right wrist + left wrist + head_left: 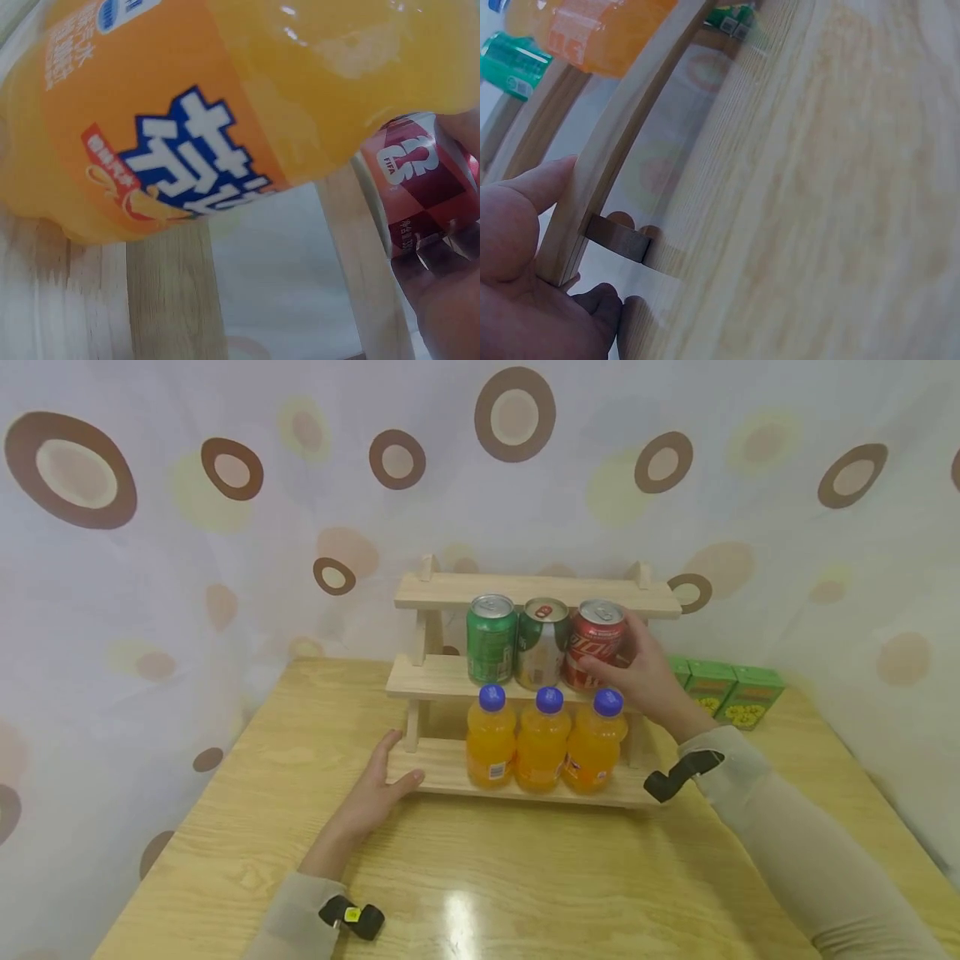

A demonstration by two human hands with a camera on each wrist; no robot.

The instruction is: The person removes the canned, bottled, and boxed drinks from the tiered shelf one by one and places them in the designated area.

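Observation:
My right hand (647,672) grips a red soda can (592,647) at the right of the middle tier of a wooden three-tier shelf (435,677). In the right wrist view, fingers wrap around this can (420,176). To its left stand a dark green can with a gold top (542,647) and a green can (491,639). My left hand (375,793) holds the left end of the bottom tier. The left wrist view shows the thumb (551,180) on the board's upper side and curled fingers under its end.
Three orange soda bottles (543,743) with blue caps stand on the bottom tier, in front of the cans. Green juice boxes (750,693) sit on the table (525,877) behind the right hand. A patterned cloth (450,518) hangs behind the shelf.

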